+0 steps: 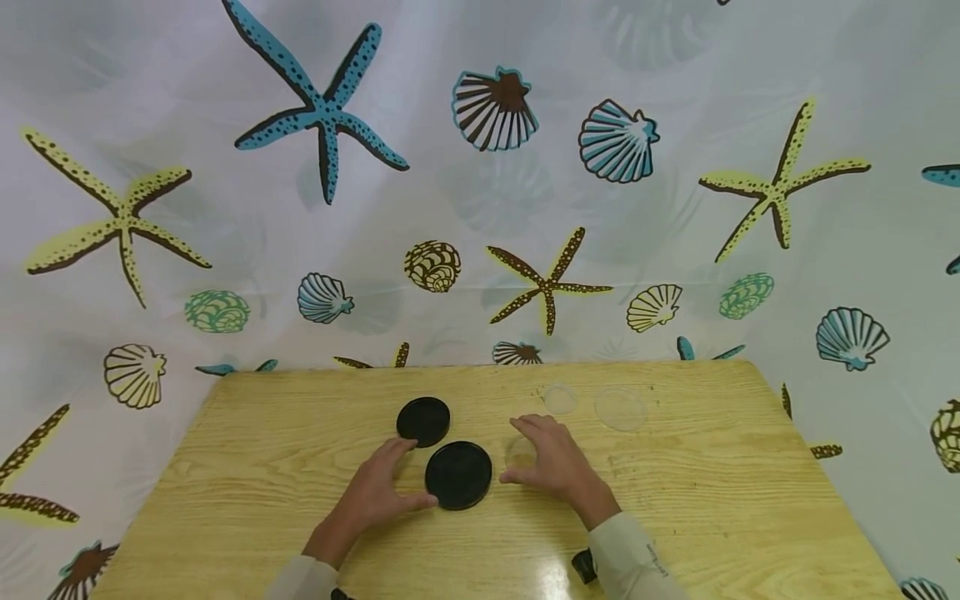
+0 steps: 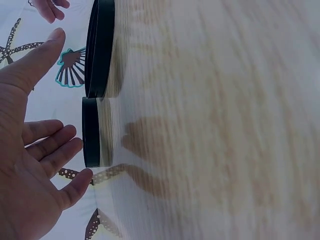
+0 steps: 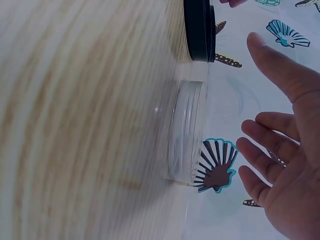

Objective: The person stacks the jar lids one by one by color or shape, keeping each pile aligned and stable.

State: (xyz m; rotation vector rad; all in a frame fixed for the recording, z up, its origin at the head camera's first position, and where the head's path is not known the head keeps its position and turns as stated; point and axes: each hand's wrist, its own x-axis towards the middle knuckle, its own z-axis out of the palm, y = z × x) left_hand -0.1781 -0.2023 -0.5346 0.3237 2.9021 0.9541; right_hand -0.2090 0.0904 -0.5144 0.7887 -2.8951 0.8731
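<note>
Two round black lids, a farther one (image 1: 423, 421) and a nearer one (image 1: 458, 475), lie flat on the wooden table. My left hand (image 1: 377, 490) hovers beside them, its thumb close to the nearer lid and its fingers close to the farther. In the left wrist view its fingers are spread, and it holds nothing. Over on the right, my right hand (image 1: 555, 460) is held above a clear round shallow container (image 3: 187, 132), partly hidden by it in the head view. Its fingers are loosely spread, apart from the container.
Behind the right hand lie a small clear disc (image 1: 559, 398) and a larger clear disc (image 1: 620, 408). A white cloth (image 1: 465, 200) printed with starfish and shells hangs behind the table (image 1: 735, 475). A small black object (image 1: 583, 567) shows by the right sleeve.
</note>
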